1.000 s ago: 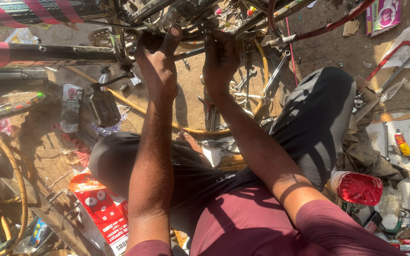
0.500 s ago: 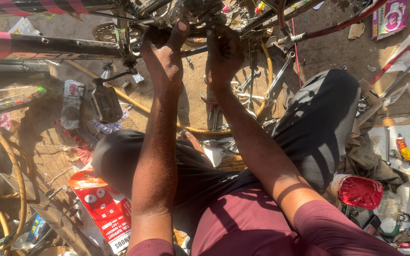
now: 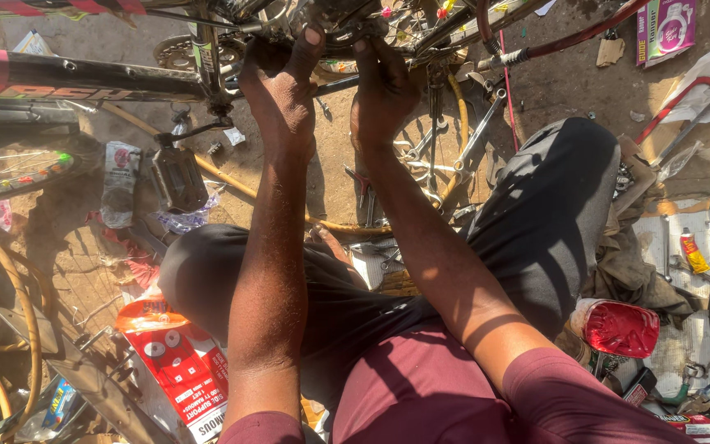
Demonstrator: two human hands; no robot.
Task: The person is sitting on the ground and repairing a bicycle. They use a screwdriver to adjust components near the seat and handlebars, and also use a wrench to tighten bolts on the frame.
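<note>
Hands lower in view — left hand (image 3: 279,90), right hand (image 3: 381,90) gripping bicycle hub (image 3: 340,18); littered dirt ground (image 3: 569,90).

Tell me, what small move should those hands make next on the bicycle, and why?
Probably a short turn or tug on the dark metal part at the frame's junction. Both the left hand and right hand already have their fingertips on it, and neither holds a tool, though wrenches lie on the ground just beyond.
</note>
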